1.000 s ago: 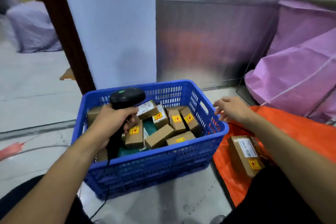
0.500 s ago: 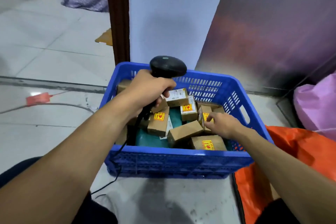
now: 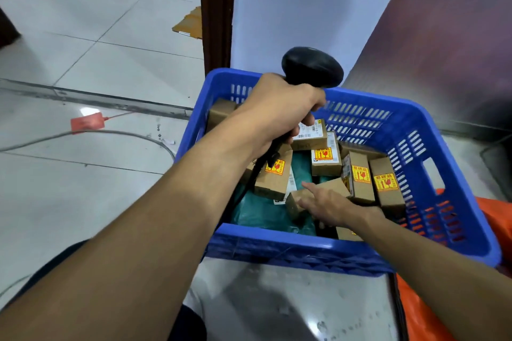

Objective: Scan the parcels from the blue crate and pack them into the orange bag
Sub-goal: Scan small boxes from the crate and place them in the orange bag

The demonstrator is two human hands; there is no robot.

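The blue crate (image 3: 448, 219) stands on the floor in front of me and holds several small brown cardboard parcels with yellow fragile stickers, lying on a green plastic mailer (image 3: 266, 213). My left hand (image 3: 277, 113) is shut on a black barcode scanner (image 3: 311, 68), held above the crate's left half. My right hand (image 3: 329, 206) reaches down into the crate with its fingers closing around a plain brown parcel (image 3: 307, 196) near the front. A strip of the orange bag (image 3: 432, 318) shows at the lower right, beside the crate.
A dark door frame (image 3: 217, 8) and a white wall rise behind the crate. A grey cable (image 3: 91, 133) and a red tag (image 3: 87, 122) lie on the tiled floor at left. Flattened cardboard (image 3: 188, 23) lies by the door frame.
My right hand came from over the orange bag into the crate and shifted left from the stickered parcels onto a plain brown one. My view swung left and down.
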